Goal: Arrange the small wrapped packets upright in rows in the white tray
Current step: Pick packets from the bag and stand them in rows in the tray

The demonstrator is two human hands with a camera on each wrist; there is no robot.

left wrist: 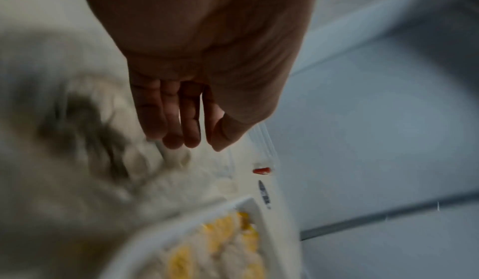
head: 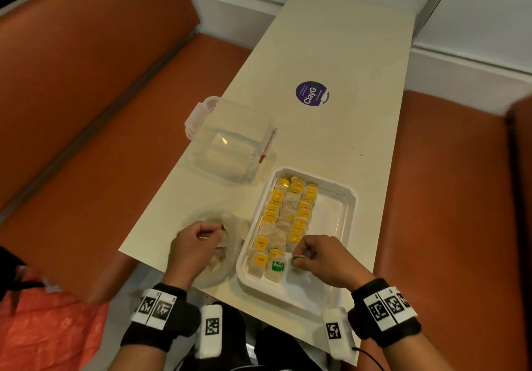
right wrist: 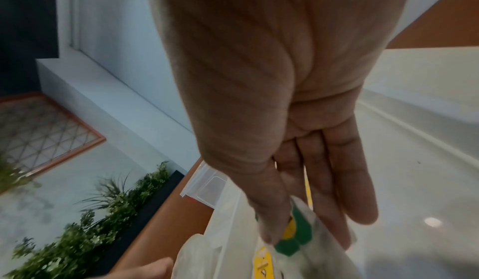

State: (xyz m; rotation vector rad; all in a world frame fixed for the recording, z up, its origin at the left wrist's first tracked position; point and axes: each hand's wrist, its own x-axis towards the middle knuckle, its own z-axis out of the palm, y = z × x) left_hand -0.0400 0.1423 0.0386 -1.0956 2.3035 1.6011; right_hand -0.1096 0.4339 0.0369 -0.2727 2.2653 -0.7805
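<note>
Presently 3 rows of packets (head: 283,221) are stood in 1 white tray (head: 335,215); 1 green-labelled packet (head: 296,260) is pinched by right hand (head: 325,258) fingers; left hand (head: 193,248) fingers are curled in 1 clear bag (head: 227,264), their hold unclear.

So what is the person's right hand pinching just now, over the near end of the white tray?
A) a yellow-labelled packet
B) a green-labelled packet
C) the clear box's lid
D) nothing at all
B: in the head view the right hand pinches a green-labelled packet over the near end of the white tray, and the right wrist view shows the green label under the thumb.
</note>
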